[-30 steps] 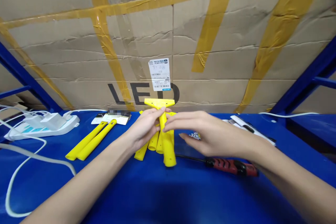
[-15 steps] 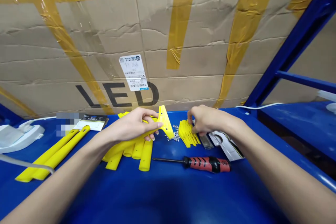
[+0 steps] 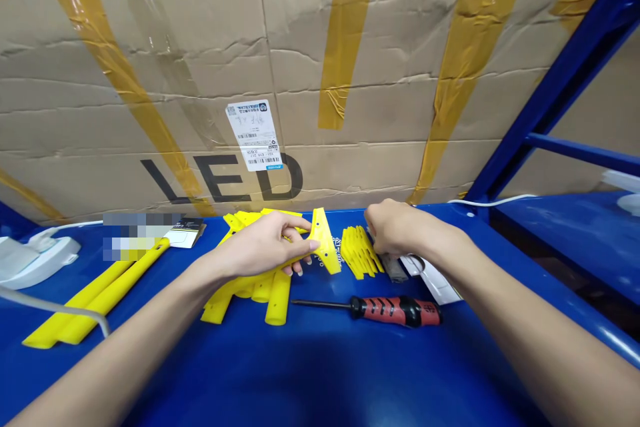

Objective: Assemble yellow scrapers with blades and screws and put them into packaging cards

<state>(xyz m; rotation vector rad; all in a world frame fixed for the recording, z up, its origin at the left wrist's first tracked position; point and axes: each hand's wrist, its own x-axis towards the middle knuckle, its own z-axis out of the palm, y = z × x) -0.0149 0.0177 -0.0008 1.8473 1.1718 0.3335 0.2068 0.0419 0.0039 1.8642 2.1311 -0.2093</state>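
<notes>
My left hand (image 3: 270, 243) is closed around a yellow plastic scraper (image 3: 325, 240), its wide head with small holes turned up past my thumb. Below that hand lies a pile of yellow tubular handles (image 3: 277, 300). My right hand (image 3: 393, 227) has its fingers curled down at a stack of dark grey flat blades (image 3: 395, 268); the fingertips are hidden, so what they hold does not show. Beside it on the left stand several yellow plastic clamp plates (image 3: 360, 252). Small screws (image 3: 339, 247) lie partly hidden behind the scraper's head.
A red and black screwdriver (image 3: 397, 311) lies in front. White packaging (image 3: 435, 280) is under my right wrist. Two yellow handles (image 3: 95, 297), a white device (image 3: 43, 263) and a cable (image 3: 55, 305) are at left. A taped cardboard box (image 3: 300, 93) closes off the back.
The scraper in my left hand has moved slightly right and down. My right hand has shifted a little right, off the yellow plates and over the grey blades.
</notes>
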